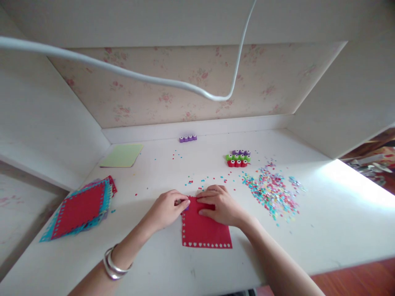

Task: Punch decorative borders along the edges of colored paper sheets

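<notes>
A red sheet of paper (207, 232) lies flat in front of me, with small shapes punched along its left and bottom edges. My left hand (166, 209) is closed at the sheet's upper left edge, thumb and fingers around a small purple paper punch (187, 208), mostly hidden by the fingers. Across the upper part of the sheet rests my right hand (220, 205), its fingers stretched out and pressing on the paper. Tiny cut-out paper bits (190, 181) are scattered just beyond the sheet.
Punched sheets (80, 207) are stacked at the left, with pale green paper (121, 156) behind them. Purple punches (188, 138) stand near the back; more punches in several colours (238, 158) sit at right. Beside them spreads a confetti pile (276, 191). A white cable (138, 76) hangs across the view.
</notes>
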{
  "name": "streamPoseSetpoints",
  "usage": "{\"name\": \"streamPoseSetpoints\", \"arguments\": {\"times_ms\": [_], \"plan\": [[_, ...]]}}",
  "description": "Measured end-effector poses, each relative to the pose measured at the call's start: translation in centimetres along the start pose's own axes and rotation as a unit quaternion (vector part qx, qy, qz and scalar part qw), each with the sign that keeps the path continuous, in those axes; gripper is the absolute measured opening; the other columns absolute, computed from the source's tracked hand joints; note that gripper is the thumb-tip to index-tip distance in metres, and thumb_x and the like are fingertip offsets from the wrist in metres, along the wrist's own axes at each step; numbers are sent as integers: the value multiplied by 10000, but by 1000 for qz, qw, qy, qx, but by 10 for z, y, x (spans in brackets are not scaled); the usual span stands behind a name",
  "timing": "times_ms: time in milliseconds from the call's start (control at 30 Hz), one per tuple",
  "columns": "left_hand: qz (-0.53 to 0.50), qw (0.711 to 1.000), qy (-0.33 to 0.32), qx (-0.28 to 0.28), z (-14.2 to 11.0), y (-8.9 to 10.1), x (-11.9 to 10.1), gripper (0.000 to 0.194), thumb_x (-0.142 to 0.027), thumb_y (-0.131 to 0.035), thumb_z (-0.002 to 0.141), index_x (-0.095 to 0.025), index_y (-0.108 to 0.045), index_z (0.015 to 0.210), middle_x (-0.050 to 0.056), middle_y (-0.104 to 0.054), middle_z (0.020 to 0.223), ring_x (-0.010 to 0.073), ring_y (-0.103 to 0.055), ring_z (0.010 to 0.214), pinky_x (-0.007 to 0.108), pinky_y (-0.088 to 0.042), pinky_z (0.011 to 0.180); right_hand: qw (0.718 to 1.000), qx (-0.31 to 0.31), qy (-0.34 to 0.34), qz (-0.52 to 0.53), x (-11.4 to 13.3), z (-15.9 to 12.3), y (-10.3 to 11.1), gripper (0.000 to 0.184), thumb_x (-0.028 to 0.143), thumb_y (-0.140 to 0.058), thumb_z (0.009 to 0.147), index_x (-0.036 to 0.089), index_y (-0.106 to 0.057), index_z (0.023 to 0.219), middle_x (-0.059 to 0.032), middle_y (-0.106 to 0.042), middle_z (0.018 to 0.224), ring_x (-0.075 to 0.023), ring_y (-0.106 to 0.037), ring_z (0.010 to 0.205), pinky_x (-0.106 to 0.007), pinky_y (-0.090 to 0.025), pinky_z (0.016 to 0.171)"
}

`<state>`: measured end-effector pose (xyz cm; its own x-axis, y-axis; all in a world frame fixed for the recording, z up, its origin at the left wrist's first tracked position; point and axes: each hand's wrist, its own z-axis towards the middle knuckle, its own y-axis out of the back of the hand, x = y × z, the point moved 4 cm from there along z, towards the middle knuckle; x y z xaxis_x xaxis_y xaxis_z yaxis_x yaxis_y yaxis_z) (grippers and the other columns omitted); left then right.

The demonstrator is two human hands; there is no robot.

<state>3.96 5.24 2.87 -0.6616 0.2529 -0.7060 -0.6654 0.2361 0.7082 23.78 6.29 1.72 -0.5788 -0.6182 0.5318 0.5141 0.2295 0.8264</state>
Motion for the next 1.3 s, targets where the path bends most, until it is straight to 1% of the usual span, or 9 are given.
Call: {"name": "streamPoseSetpoints", "arguments": {"times_ms": [167,400,467,633,767,867,1000,1133,1300], "plan": [[8,999,40,16,4,-5,5,216,-324,-570,872,-210,-753,887,44,-727,899,185,-672,819,266,-513,748,1000,0,3,-5,-1,-1,-1,296,358,-708,808,342,-721,1103,28,-698,1190,-248,-540,1131,-435,-323,1017],[5,997,67,49,9,-5,7,248,-366,-566,858,-199,-748,833,22,-735,844,161,-662,676,245,-487,667,1000,-5,11,-6,-4,-2,-2,288,357,-698,817,333,-721,1104,18,-697,1193,-255,-546,1126,-441,-328,1021],[4,996,71,52,10,-4,7,255,-369,-563,858,-197,-749,831,23,-733,853,161,-661,679,249,-485,676,1000,-6,12,-3,-4,-2,-3,297,350,-703,815,333,-718,1110,24,-696,1194,-256,-546,1128,-441,-328,1023],[2,996,75,56,11,-1,5,263,-378,-566,852,-198,-757,829,40,-730,881,185,-672,767,258,-483,719,1000,-7,12,0,-4,-2,-2,294,342,-715,810,328,-720,1103,32,-693,1203,-259,-540,1141,-438,-324,1023],[-4,994,92,61,11,-3,5,272,-392,-566,844,-191,-747,815,45,-726,880,177,-663,710,257,-475,674,1000,-6,12,-3,-5,-2,-2,303,334,-715,811,329,-714,1114,43,-693,1201,-254,-539,1138,-436,-319,1033],[-12,991,117,66,10,-5,6,281,-407,-563,833,-176,-716,784,39,-704,755,159,-625,594,250,-444,580,1000,-8,12,-5,-4,-2,-2,306,339,-712,812,331,-710,1119,41,-694,1197,-254,-539,1134,-440,-320,1033],[-30,983,160,85,12,-6,6,250,-390,-559,819,-167,-655,759,-1,-598,525,150,-571,491,234,-385,493,1000,-8,15,-8,-3,-2,-2,294,325,-703,820,326,-711,1114,33,-696,1195,-244,-542,1130,-437,-320,1032],[-56,973,194,113,16,-7,4,213,-369,-586,786,-166,-611,727,-9,-577,514,131,-540,461,219,-353,457,1000,-7,15,-11,-2,-2,-2,292,305,-710,816,320,-711,1108,36,-696,1193,-244,-542,1124,-435,-325,1023],[-76,961,235,122,17,-10,2,179,-350,-603,773,-183,-569,717,-41,-524,500,109,-492,433,207,-334,438,1000,-5,11,-7,-5,-3,-4,265,323,-703,833,309,-716,1097,25,-694,1200,-246,-547,1113,-437,-326,1017]]}}
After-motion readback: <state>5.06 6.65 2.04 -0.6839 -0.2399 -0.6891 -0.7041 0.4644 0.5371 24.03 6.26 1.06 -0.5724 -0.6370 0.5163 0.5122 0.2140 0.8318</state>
